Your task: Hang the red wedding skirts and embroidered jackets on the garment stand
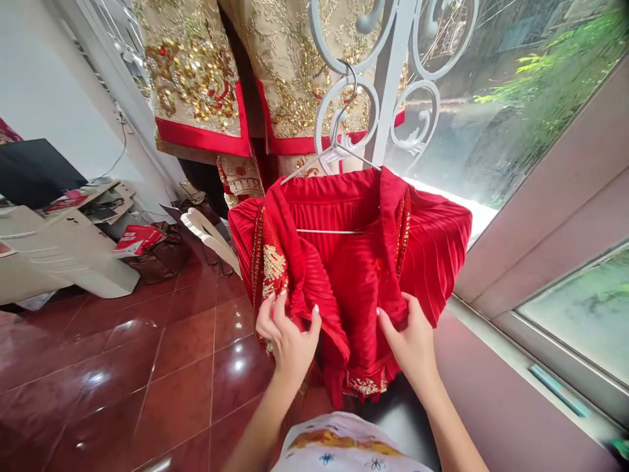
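Observation:
A red pleated jacket (351, 262) with gold embroidery and beaded trim hangs in front of me, its front partly open. A thin wire hanger (339, 147) carries it. My left hand (291, 337) touches the lower front edge on the left, beside the embroidered panel, with thumb and fingers spread apart. On the opposite front edge, my right hand (413, 337) has cloth between thumb and forefinger; its other fingers are hidden. The lower hem hangs between my wrists and shows a gold embroidered patch.
A white scrolled metal grille (386, 85) holds the hanger. Gold-embroidered cream garments (196, 72) with red hems hang behind. A ledge (491, 373) runs below the window on the right. At left stand a cluttered white desk (59, 246) and a brown bag (160, 259) on red floor tiles (113, 387).

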`<move>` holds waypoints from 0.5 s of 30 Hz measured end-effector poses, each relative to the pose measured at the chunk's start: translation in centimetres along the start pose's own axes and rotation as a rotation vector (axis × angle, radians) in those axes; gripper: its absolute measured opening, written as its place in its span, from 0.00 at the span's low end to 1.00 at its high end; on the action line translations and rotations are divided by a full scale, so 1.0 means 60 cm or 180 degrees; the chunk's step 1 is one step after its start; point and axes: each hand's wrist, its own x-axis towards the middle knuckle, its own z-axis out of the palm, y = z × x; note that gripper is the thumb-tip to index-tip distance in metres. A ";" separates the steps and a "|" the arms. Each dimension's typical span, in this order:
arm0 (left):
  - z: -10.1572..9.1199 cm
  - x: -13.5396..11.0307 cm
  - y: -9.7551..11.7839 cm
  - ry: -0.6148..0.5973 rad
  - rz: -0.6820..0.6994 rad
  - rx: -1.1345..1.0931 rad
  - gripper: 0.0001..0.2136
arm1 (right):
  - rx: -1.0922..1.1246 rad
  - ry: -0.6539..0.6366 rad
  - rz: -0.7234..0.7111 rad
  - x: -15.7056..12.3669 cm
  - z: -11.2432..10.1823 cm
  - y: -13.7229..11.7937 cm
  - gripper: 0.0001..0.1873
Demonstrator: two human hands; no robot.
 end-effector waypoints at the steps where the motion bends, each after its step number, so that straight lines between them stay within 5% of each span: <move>1: 0.007 -0.023 -0.007 -0.0125 -0.0208 -0.0013 0.30 | -0.0028 -0.0097 0.0097 -0.007 -0.006 0.006 0.23; 5: 0.023 -0.044 -0.047 -0.1004 -0.1049 -0.0677 0.25 | -0.0269 -0.0105 0.0142 -0.022 -0.052 0.012 0.18; 7: 0.019 -0.040 -0.057 -0.1074 -0.1524 -0.1117 0.21 | -0.0141 0.0173 0.0002 -0.028 -0.062 0.003 0.18; 9: 0.009 -0.046 -0.054 -0.0869 -0.1821 -0.1295 0.17 | 0.0261 0.0068 -0.0192 -0.037 -0.052 -0.009 0.15; 11: 0.002 -0.069 -0.041 -0.0833 -0.1948 -0.1385 0.15 | 0.0642 -0.0512 -0.0387 -0.052 -0.026 -0.019 0.12; 13: 0.001 -0.104 -0.029 -0.1171 -0.2105 -0.1673 0.14 | 0.0733 -0.1049 -0.0508 -0.071 0.004 -0.019 0.13; 15: 0.006 -0.147 -0.023 -0.1626 -0.2257 -0.2048 0.14 | 0.0553 -0.1069 -0.0518 -0.095 0.026 -0.005 0.12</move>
